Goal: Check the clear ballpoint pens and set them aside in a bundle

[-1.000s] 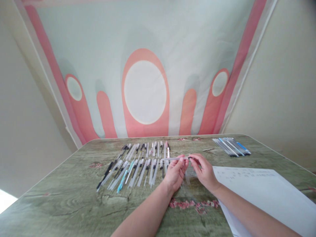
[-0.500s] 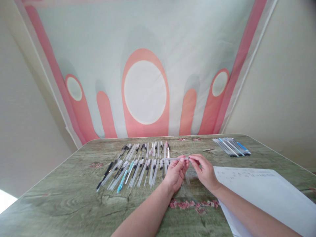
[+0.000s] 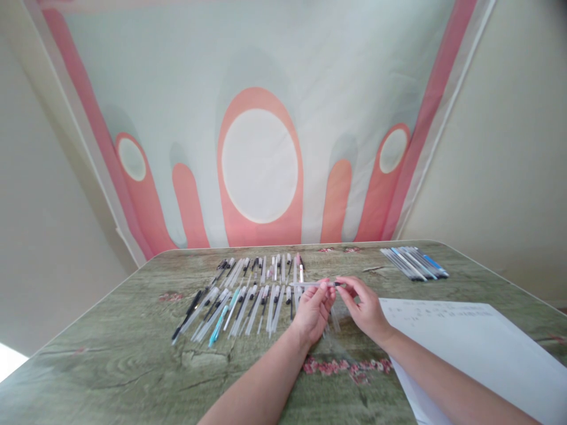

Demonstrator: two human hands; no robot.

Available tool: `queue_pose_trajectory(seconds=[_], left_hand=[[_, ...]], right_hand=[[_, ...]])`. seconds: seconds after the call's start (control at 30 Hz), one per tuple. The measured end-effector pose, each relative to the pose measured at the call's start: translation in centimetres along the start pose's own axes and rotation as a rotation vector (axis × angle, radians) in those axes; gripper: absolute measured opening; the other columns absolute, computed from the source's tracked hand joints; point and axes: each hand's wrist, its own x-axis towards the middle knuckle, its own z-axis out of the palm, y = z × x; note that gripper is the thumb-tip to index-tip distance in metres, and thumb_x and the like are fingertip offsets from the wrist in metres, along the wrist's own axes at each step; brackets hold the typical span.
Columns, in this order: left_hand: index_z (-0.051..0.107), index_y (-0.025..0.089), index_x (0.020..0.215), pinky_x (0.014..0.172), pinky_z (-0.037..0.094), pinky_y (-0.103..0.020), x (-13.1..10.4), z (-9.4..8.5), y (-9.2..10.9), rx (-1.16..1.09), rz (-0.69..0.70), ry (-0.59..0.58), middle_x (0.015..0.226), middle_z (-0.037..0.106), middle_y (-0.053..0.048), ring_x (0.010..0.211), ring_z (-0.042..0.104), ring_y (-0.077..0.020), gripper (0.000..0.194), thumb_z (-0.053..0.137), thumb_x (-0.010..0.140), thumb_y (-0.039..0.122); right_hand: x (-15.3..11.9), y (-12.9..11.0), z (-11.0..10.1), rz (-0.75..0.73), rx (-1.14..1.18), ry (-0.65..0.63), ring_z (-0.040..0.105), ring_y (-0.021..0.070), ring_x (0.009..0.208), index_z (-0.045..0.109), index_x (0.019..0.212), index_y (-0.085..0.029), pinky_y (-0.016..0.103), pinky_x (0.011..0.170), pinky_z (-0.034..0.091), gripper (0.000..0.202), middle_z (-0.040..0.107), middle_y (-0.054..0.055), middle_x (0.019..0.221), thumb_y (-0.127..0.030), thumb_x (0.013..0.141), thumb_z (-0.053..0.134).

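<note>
My left hand (image 3: 313,310) is closed around a slim translucent pen barrel (image 3: 305,284), held level above the table with the thumb on top. The barrel's left end sticks out past the fingers. At its right end is a small dark tip (image 3: 337,284), pinched between the thumb and fingers of my right hand (image 3: 364,307). Whether that tip is a separate piece I cannot tell. Just left of my hands lie two rows of pen parts: clear barrels, dark refills and caps (image 3: 252,310) in front, and similar pieces (image 3: 241,270) behind.
A bundle of pens (image 3: 414,263), grey and blue, lies at the back right. White paper sheets (image 3: 465,342) with faint writing lie under and beside my right forearm. The wood-patterned table (image 3: 133,354) ends at a patterned pink and grey backdrop (image 3: 261,165).
The dark tip at the barrel's right end shows more clearly between my hands, and my right fingertips have shifted slightly around it. My left hand keeps its hold.
</note>
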Motion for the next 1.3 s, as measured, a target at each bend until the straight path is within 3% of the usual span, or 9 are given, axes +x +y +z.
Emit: queue_pose_trajectory(seconds=[0.17, 0.8, 1.3], left_hand=[[0.063, 0.011, 0.085, 0.073, 0.049, -0.018, -0.2, 0.33, 0.15, 0.025, 0.006, 0.01, 0.077, 0.064, -0.004, 0.069, 0.061, -0.0075, 0.019, 0.068, 0.068, 0.019], [0.061, 0.011, 0.083, 0.072, 0.046, -0.016, -0.08, 0.28, -0.04, 0.075, 0.039, -0.003, 0.074, 0.062, -0.002, 0.068, 0.058, -0.0061, 0.017, 0.067, 0.07, 0.02], [0.062, 0.011, 0.078, 0.067, 0.044, -0.017, -0.12, 0.37, -0.02, 0.141, 0.053, 0.004, 0.072, 0.062, 0.0, 0.062, 0.055, -0.0044, 0.022, 0.071, 0.065, 0.027]], right_hand=[[0.14, -0.02, -0.03, -0.039, -0.032, 0.007, 0.059, 0.0191, 0.083, 0.058, 0.094, -0.021, 0.033, 0.072, 0.049, 0.017, 0.062, 0.008, 0.089, -0.028, 0.085, 0.046], [0.01, 0.53, -0.18, -0.069, -0.159, -0.053, 0.058, 0.0168, 0.075, 0.054, 0.093, -0.02, 0.029, 0.064, 0.048, 0.012, 0.059, 0.006, 0.083, -0.023, 0.086, 0.045], [0.01, 0.83, -0.18, -0.126, -0.16, -0.049, 0.059, 0.0173, 0.078, 0.054, 0.093, -0.02, 0.031, 0.07, 0.049, 0.011, 0.06, 0.006, 0.084, -0.021, 0.085, 0.045]])
